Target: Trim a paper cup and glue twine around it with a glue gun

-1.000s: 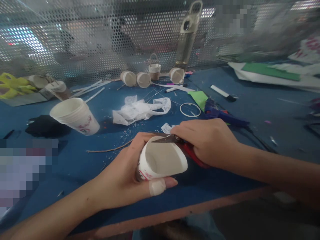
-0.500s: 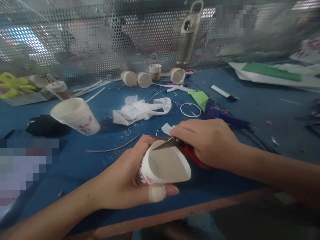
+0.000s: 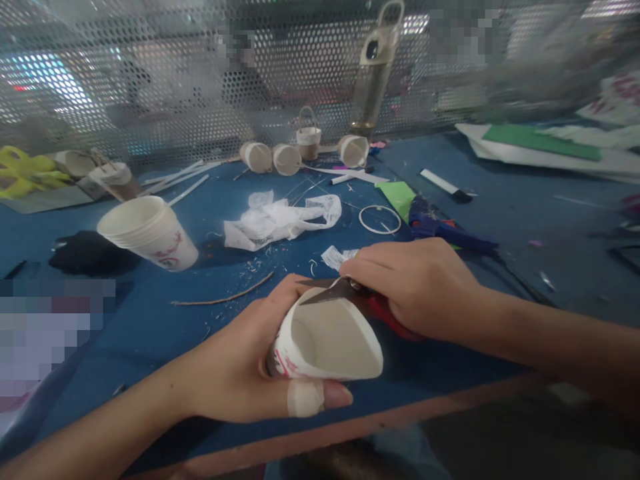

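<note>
Head view: near the desk's front edge, the left hand wraps its fingers around a paper cup; the right hand grips red scissors, blade on the cup's rim.

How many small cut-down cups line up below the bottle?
4: left cup and second cup on their sides, handled cup upright, right cup on its side. More may sit blurred far left.

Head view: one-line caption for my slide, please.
Left hand grips a tilted paper cup while the right hand holds red-handled scissors at its rim, over a cluttered blue table.
</note>
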`<action>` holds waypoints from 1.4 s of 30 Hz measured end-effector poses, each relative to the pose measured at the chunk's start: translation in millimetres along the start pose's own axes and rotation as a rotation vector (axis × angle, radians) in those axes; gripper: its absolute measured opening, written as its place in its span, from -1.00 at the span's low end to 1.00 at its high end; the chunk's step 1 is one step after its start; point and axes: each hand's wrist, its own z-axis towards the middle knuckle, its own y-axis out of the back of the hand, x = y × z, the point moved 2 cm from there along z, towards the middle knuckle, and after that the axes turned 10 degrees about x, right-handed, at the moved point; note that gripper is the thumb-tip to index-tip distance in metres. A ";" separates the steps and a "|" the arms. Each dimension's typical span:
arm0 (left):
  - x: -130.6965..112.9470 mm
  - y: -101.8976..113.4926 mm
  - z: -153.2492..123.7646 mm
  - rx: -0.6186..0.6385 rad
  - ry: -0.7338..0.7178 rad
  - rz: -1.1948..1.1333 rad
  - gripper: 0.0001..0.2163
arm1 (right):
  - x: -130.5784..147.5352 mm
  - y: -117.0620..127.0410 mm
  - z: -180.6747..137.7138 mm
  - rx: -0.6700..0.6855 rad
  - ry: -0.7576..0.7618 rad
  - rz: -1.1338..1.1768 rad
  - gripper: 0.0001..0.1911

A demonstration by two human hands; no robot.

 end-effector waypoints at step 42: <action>-5.4 -1.3 10.8 0.184 -0.137 -0.131 -0.79 | 7.3 5.5 2.0 -0.063 0.108 0.033 -0.67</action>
